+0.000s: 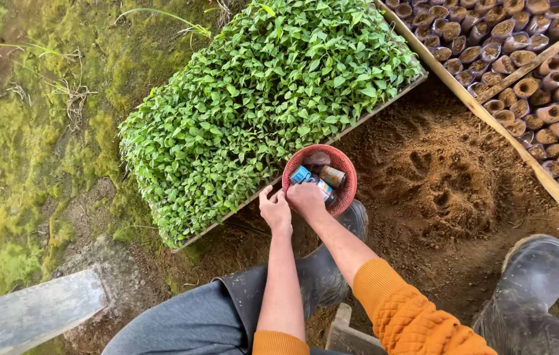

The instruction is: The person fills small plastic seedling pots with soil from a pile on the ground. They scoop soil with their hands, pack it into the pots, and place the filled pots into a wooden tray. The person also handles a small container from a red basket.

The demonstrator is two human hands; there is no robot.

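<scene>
A small red plastic basket [344, 165] sits on the soil at the edge of a seedling bed. It holds a blue-labelled bottle [300, 175], a brown bottle [332, 175] and other small containers. My right hand [306, 198] reaches into the basket's near side, its fingers curled over the bottles; whether it grips one I cannot tell. My left hand [274, 210] rests beside it at the basket's near-left rim, fingers bent. Orange sleeves are pushed up both forearms.
A dense bed of green seedlings [266, 98] in a wooden frame lies to the left. Rows of soil-filled nursery bags [529, 72] behind a wooden plank [490, 118] fill the right. Loose brown soil [444, 184], my rubber boots [529, 276], mossy ground [30, 151].
</scene>
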